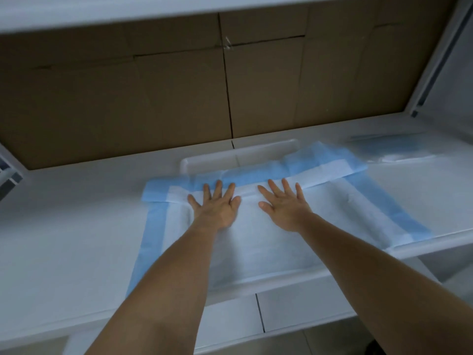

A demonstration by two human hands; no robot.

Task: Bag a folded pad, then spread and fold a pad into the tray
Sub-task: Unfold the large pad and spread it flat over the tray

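- Head view: the pad (256, 239) is spread on the white table (64, 239), long axis left to right, far edge folded back toward the person (over the tray (238, 156)).
- The left hand (216, 204) and right hand (284, 206) are pressed flat on the fold, fingers straight and spread, pointing away.

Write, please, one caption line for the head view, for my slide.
Both hands, left hand and right hand, press flat on the blue-edged pad before the tray.

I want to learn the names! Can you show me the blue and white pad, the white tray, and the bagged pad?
Blue-edged white absorbent pad (256, 242): head view, on its white middle.
White plastic tray (240, 156): head view, on its far wall.
Clear plastic bag holding a folded blue pad (391, 147): head view, on its middle.
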